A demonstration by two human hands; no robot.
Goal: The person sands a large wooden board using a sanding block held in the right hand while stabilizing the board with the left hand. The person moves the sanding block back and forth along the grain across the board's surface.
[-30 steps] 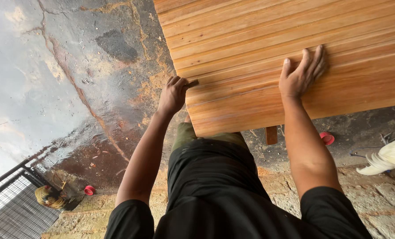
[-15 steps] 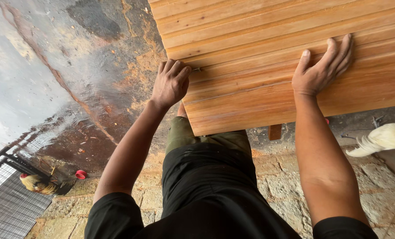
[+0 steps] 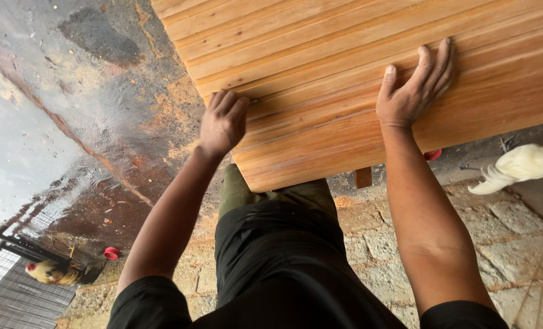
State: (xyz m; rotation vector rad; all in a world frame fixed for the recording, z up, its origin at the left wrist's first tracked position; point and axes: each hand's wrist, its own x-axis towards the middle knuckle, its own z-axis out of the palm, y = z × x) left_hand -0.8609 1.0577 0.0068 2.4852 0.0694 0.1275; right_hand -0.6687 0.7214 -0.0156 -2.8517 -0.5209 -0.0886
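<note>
Two hands on a slatted wooden bench top

Nearest the bench [image 3: 357, 103] edge, the left hand [image 3: 223, 122] has its fingers curled over the corner, pinching the end of the slats; half a second ago it lay more on the side edge. Farther in, the right hand [image 3: 414, 88] lies flat with spread fingers, as before. Beyond the bench, a white chicken [image 3: 521, 166] stands on the stone floor [image 3: 527, 244]; the view has moved closer.

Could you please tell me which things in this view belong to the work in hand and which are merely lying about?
In hand:
- wooden slat panel
- left hand, gripping the panel's edge
- right hand, flat on the slats

Lying about:
- white chicken
- rooster by the metal grate
- red cap
</note>
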